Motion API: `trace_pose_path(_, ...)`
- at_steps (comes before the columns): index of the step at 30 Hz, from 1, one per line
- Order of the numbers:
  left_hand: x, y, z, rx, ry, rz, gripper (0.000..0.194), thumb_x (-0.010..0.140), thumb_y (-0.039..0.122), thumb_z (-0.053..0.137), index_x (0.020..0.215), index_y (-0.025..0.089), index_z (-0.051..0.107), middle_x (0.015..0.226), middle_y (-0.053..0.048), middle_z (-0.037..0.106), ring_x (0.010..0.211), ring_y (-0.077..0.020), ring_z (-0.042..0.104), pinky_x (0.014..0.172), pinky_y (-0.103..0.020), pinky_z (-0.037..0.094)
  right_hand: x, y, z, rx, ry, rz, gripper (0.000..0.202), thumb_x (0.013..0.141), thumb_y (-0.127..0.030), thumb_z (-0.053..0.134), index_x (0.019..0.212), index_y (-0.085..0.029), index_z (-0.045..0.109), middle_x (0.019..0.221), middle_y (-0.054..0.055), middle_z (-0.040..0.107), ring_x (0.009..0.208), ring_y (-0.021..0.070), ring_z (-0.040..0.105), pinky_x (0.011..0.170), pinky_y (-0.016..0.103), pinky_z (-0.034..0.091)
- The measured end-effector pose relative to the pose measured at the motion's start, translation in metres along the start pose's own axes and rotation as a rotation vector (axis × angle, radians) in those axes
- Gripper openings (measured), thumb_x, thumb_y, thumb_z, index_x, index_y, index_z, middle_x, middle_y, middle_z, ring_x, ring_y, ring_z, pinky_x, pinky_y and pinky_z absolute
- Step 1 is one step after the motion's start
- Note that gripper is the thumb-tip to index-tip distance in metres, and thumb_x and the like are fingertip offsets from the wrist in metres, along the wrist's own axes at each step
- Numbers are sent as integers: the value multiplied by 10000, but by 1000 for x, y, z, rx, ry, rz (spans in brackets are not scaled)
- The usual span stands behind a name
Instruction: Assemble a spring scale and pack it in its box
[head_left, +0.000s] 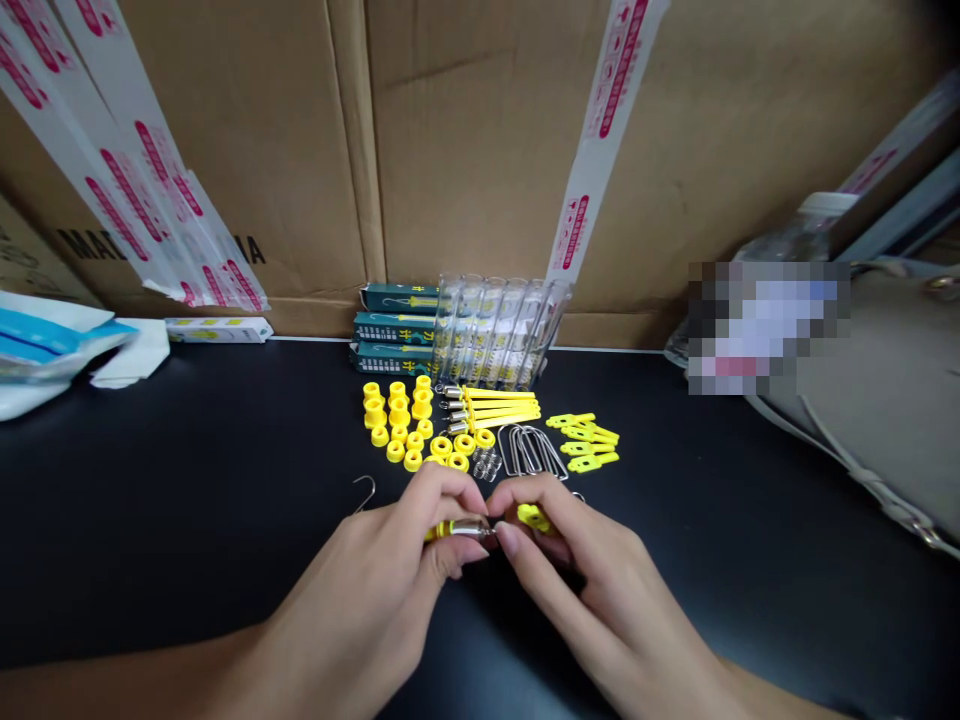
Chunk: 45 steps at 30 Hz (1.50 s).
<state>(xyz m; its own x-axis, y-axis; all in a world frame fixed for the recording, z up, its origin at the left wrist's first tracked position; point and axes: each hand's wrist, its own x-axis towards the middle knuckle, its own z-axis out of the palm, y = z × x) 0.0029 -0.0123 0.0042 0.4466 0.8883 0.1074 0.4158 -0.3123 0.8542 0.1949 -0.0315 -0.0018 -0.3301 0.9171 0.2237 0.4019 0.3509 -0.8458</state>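
My left hand [397, 560] is closed on a yellow rod with a silver spring end [466, 529], held level above the black table. At the spring's tip, the thumb and forefinger of my right hand [577, 570] are pinched together. That hand also holds a small yellow-green plastic tab [534, 517], partly hidden by its fingers. A thin metal hook [365, 492] sticks out behind my left hand. Just beyond my hands lie yellow caps and rings [398, 410], small coiled springs [487, 464] and bent wire loops [532, 450].
Several yellow rods with spring ends [499, 405] lie behind the loops, with yellow-green tabs [589, 440] to their right. Clear tubes [491, 335] lean on green boxes [394, 328]. A bottle [795, 235] and a grey bag [885, 370] are at right, a plastic packet [56, 345] at left.
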Motion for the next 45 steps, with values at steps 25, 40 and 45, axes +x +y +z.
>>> trace_pose_path(25, 0, -6, -4, 628, -58, 403, 305, 1009, 161, 268, 864, 190, 536, 841, -39, 564, 787, -239, 459, 731, -403, 309, 8, -4, 1, 645, -118, 406, 367, 878, -539, 703, 848, -179, 637, 631, -76, 368, 571, 96, 290, 530, 231, 274)
trace_pose_path(40, 2, -3, -1, 820, 71, 551, 281, 920, 76, 345, 746, 162, 549, 709, -40, 537, 705, -226, 399, 654, -388, 258, 3, -2, 3, 65, -131, 73, 270, 1044, -380, 459, 870, -213, 581, 705, -44, 532, 613, 116, 451, 597, 242, 365)
trace_pose_path(45, 1, -5, 0, 807, 57, 510, 290, 937, 93, 323, 755, 173, 534, 725, -38, 546, 716, -226, 403, 666, -390, 264, 4, -5, 3, 74, -138, -7, 257, 1054, -313, 438, 858, -219, 575, 752, -31, 580, 645, 115, 509, 638, 228, 407)
